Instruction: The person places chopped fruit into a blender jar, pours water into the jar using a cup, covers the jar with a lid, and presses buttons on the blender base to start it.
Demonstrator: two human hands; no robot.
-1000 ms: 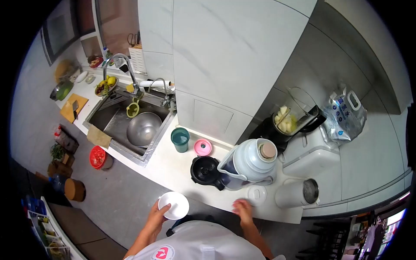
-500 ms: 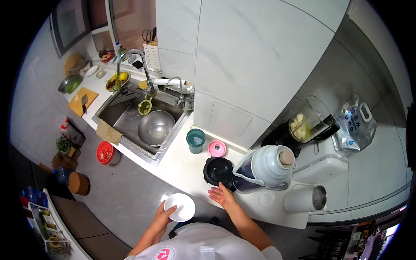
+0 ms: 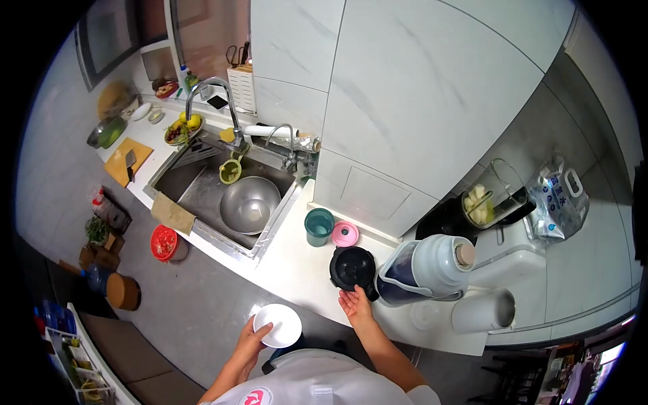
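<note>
Left hand (image 3: 250, 339) closed on the white bowl (image 3: 282, 325), thumb over its rim; I see it held out past the edge of the desk (image 3: 293, 273), the floor (image 3: 202, 304) below. A loosened thumb would let the bowl tip or drop. Right hand (image 3: 356, 309) part spread, fingers at the near edge of the black pot (image 3: 352, 266); I cannot tell whether they press on it. Pot sits on the desk, just beside the thermos (image 3: 435, 266). A sideways knock could topple that tall thermos; a forward shove could run the pot into the pink lid (image 3: 345, 233) or green cup (image 3: 319, 227). Farther off: metal bowl (image 3: 250, 206) in the sink (image 3: 196, 192), well apart.
</note>
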